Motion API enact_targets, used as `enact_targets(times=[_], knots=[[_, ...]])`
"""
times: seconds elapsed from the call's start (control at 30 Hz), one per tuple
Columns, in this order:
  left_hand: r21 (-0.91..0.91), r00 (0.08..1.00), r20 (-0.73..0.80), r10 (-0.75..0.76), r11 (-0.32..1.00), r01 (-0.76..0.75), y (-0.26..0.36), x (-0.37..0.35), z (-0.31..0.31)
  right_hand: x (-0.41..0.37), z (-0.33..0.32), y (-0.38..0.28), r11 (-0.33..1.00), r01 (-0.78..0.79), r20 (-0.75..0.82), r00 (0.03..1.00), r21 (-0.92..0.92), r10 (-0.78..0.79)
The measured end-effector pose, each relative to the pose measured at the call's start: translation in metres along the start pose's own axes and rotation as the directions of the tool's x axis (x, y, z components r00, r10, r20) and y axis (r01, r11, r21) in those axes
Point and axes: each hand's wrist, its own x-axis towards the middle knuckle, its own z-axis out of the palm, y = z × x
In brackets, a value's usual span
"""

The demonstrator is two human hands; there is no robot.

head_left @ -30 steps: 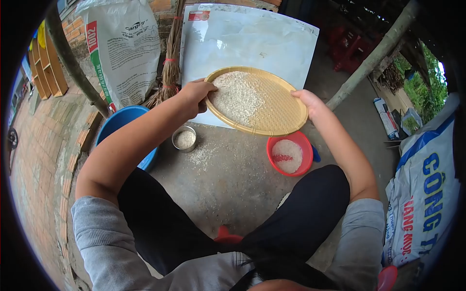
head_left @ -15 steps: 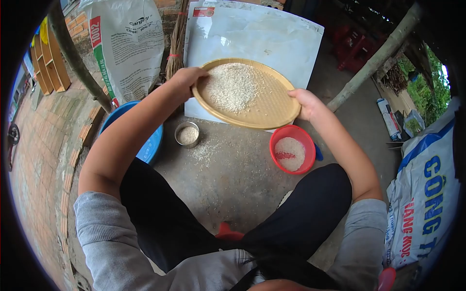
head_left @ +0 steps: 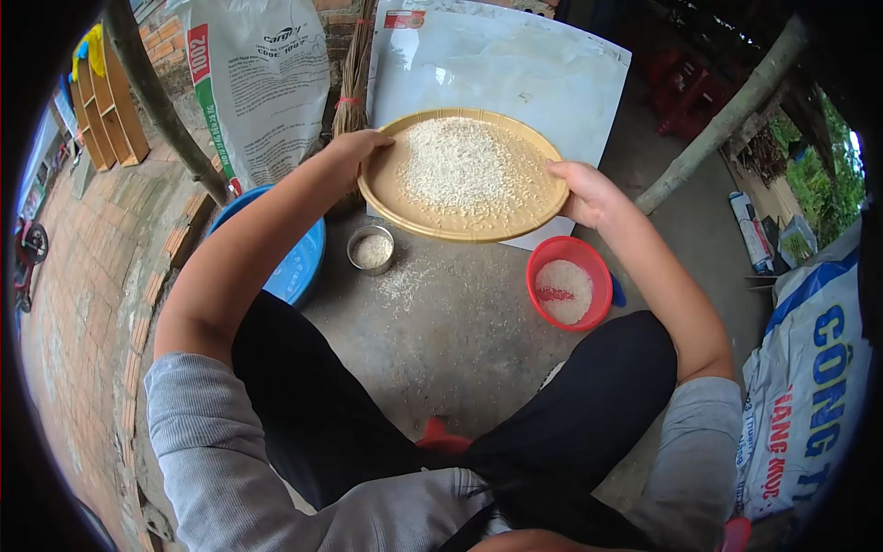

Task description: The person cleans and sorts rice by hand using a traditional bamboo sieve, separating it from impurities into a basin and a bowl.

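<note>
A round, shallow tan winnowing basket [head_left: 405, 217] is held up in front of me above the floor. A broad heap of pale rice grains [head_left: 457, 167] lies in it, with looser grains toward the right and lower side. At the basket's left rim, my left hand [head_left: 361, 150] is closed with the thumb over the edge. My right hand [head_left: 587, 191] grips the right rim, thumb on top and fingers underneath, partly hidden. Below and to the right stands a red bowl [head_left: 605, 283] with rice inside. A small metal cup [head_left: 372, 261] containing rice stands below left.
A blue basin [head_left: 311, 267] sits behind my left forearm. Spilled grains [head_left: 403, 283] dot the concrete floor. At the back are a feed sack [head_left: 259, 101], a straw broom [head_left: 349, 110] and a leaning white board [head_left: 570, 92]. Another large sack [head_left: 809, 386] stands at right.
The rice has spread wider across the basket, toward its right and lower side. Both hands keep their grip on the rim. The whole view has shifted slightly.
</note>
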Motion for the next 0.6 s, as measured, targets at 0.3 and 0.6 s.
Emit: enact_targets(times=[0.3,0.6], knots=[[-0.011,0.993,0.036,0.109,0.994,-0.109,-0.004,0.015,0.007,0.012,-0.022,0.005,0.994,-0.071,-0.022,0.997,0.084,0.073],[0.108,0.982,0.001,0.189,0.976,-0.188,-0.008,-0.025,0.049,0.03,-0.057,0.001,0.989,-0.093,0.004,0.996,0.116,0.093]])
